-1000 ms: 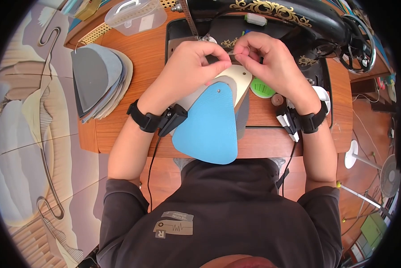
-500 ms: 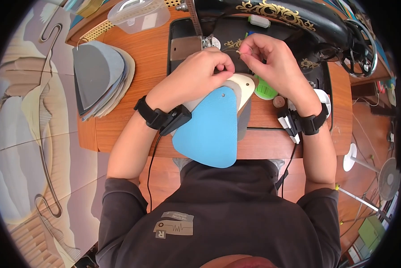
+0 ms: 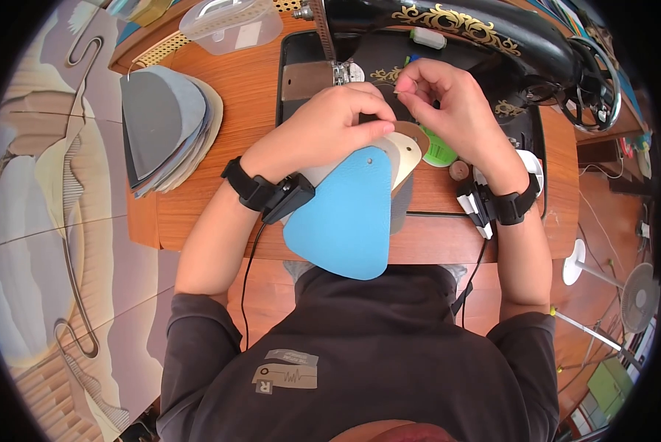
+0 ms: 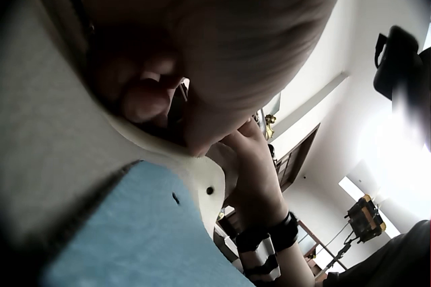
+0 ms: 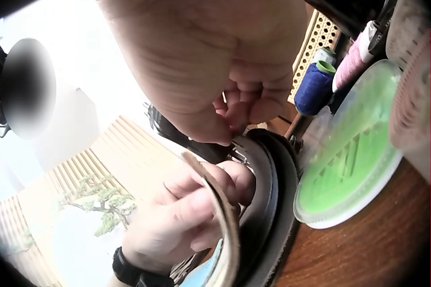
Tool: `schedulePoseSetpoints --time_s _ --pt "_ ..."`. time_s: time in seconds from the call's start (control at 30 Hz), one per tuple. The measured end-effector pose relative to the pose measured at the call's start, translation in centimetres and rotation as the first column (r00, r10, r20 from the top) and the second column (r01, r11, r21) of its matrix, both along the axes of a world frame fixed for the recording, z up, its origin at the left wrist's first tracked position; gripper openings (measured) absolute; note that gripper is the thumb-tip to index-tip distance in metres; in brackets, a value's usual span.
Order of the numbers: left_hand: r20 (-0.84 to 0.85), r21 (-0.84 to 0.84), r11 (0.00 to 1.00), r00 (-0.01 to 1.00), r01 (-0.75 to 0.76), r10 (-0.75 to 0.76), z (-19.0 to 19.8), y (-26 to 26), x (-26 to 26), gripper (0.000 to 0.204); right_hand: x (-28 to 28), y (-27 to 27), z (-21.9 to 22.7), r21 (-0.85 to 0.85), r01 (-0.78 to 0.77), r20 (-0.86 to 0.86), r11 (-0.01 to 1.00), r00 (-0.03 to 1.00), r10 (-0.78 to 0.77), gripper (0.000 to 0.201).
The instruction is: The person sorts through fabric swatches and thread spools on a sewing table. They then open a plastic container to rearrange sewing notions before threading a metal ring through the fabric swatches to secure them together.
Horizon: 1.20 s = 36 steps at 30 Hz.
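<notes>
In the head view, my left hand (image 3: 334, 121) grips the upper part of a fanned set of leather swatches. A light blue swatch (image 3: 341, 214) lies on top, with a cream swatch (image 3: 407, 156) and a brown swatch (image 3: 417, 135) showing beneath; each narrow end has a small hole. My right hand (image 3: 448, 99) is raised just right of the swatches, thumb and index fingertip pinching a thin thread, mostly hidden by the fingers. From the right wrist, the left hand (image 5: 178, 209) shows behind the curved swatch edges, close below the right fingertips.
A black sewing machine (image 3: 463, 33) stands behind the hands. Another swatch stack (image 3: 157, 121) lies on the left, near a clear plastic box (image 3: 231, 33). Beside my right hand are a green round case (image 5: 350, 152), a blue thread spool (image 5: 314, 92) and a pink spool (image 5: 351, 63).
My hands were close together with a thin strand between their fingertips. They have since parted; the left has moved down onto the swatches, while the right stays raised. The brown swatch now shows more.
</notes>
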State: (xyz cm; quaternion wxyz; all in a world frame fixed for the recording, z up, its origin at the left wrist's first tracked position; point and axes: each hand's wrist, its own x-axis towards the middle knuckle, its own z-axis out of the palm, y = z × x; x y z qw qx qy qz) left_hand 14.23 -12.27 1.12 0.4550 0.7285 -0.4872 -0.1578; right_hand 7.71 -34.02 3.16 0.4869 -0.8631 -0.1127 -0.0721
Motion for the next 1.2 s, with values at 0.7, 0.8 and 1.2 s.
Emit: schedulePoseSetpoints --time_s 0.7,0.8,1.2 --pt "-0.314 -0.030 0.982 0.935 -0.187 0.168 1.3 0.5 0.6 0.012 -0.4 0.2 0.5 -0.108 -0.016 0.045 0.994 0.999 0.021 0.014" --pt "-0.350 -0.001 0.983 0.921 -0.186 0.173 1.5 0.6 0.6 0.013 -0.3 0.0 0.5 -0.111 -0.034 -0.013 0.993 0.999 0.033 0.013" --pt "-0.384 0.004 0.988 0.912 -0.154 0.144 1.6 0.9 0.9 0.015 -0.1 -0.2 0.2 -0.077 -0.036 -0.018 0.996 0.999 0.035 0.009"
